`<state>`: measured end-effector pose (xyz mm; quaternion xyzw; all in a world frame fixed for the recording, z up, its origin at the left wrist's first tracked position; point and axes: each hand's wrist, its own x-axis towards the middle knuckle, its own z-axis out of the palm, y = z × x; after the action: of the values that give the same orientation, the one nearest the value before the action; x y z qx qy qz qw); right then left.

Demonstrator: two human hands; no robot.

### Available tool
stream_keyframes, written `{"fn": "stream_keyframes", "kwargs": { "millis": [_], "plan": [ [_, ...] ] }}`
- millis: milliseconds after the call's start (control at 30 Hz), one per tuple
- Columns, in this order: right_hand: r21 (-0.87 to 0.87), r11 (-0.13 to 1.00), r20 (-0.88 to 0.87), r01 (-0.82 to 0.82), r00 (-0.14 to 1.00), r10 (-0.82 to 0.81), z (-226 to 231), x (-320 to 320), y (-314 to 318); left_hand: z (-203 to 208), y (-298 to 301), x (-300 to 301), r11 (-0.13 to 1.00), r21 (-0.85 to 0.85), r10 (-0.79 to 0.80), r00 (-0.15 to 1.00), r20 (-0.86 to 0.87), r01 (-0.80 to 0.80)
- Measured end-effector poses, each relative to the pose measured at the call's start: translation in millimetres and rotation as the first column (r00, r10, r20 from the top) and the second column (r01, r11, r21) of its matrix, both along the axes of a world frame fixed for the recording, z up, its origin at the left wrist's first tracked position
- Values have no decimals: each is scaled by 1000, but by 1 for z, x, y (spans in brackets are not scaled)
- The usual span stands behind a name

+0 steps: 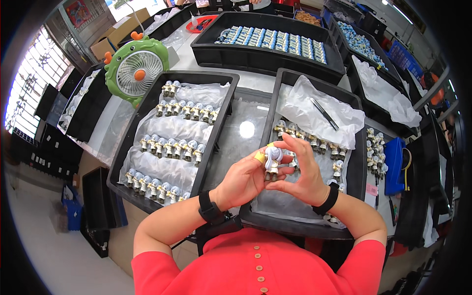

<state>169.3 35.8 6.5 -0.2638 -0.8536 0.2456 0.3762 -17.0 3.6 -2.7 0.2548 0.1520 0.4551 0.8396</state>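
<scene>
A small figurine (273,161) with pale lavender hair, a white body and dark feet is held upright in front of my chest. My left hand (242,181) pinches it from the left, with yellow covers on its fingertips. My right hand (306,178) curls round its other side, thumb by the feet and forefinger near the head. Beneath my hands is a black tray (275,212) lined with white sheet, where similar figurines (319,143) stand partly hidden by my right hand. To the left, another black tray (114,172) bears several rows of like figurines (169,147).
A green fan (140,73) stands behind the left tray. Two dark pens (324,114) lie on white sheeting in the right tray. Farther back is a large black tray (265,58) of blue-and-white pieces. A blue box (394,164) and more figurines (375,152) sit at the right.
</scene>
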Motion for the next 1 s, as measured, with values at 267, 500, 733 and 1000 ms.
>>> {"fn": "stream_keyframes", "kwargs": {
  "millis": [267,500,733,1000],
  "plan": [
    [167,985,-37,45,999,-40,-1,-5,0,-4,-5,0,998,-17,62,997,-46,-63],
    [-9,1000,-78,19,997,-19,9,4,-3,4,-9,1,986,37,167,983,-81,-164],
    [-246,969,-207,-15,978,-37,12,10,-10,-1,-12,2,973,119,222,952,-210,-200],
    [-293,955,-297,-40,954,-51,11,7,-14,3,-10,1,973,100,224,955,-192,-209]
  ]
}}
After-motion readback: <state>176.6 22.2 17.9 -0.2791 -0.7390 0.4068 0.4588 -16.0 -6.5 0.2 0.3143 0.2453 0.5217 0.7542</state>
